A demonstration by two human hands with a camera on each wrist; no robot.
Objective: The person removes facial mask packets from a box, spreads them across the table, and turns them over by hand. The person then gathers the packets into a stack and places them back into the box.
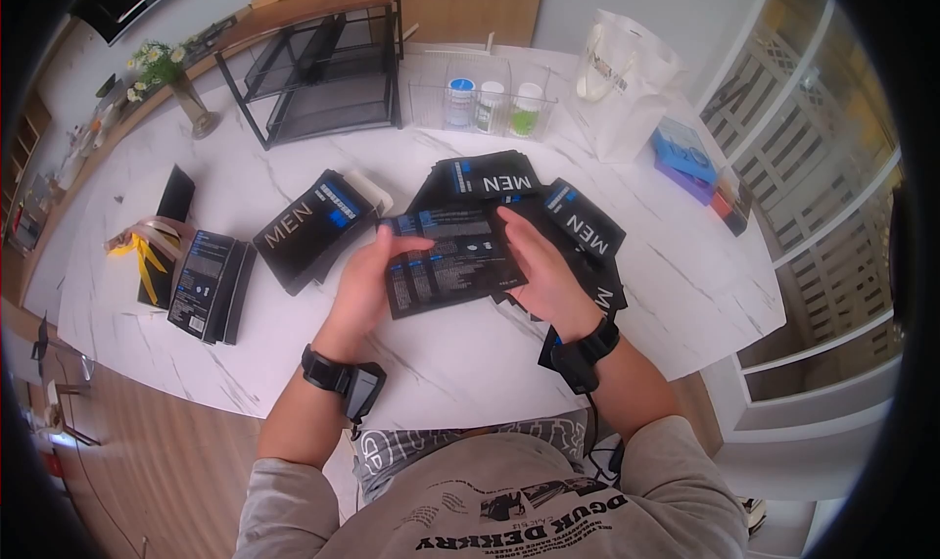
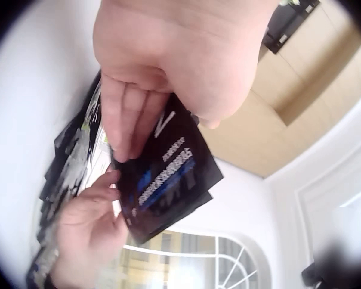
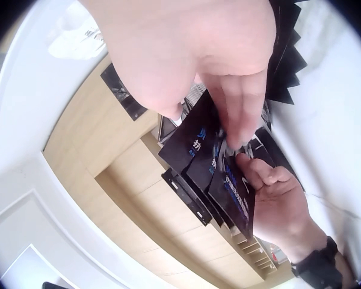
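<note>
Several flat black packets [image 1: 455, 265] with small white and blue print are held in a fanned bunch above the table. At their left edge my left hand [image 1: 364, 277] grips them, thumb laid over the top face. My right hand [image 1: 548, 275] holds the opposite edge, the bunch passing between thumb and fingers in the right wrist view. The packets' edges are offset from one another there. Just beyond and to the right, more black packets [image 1: 585, 221] marked MEN lie in an overlapping spread. A black MEN box [image 1: 311, 228] with a raised white flap lies left of my left hand.
Further left stand black cartons [image 1: 203, 290] beside a yellow ribbon [image 1: 147, 256]. Behind are a black mesh shelf [image 1: 328, 89], a clear bin [image 1: 421, 104] with bottles, and a white bag [image 1: 622, 89]. Blue and purple boxes [image 1: 685, 153] sit near the right table edge.
</note>
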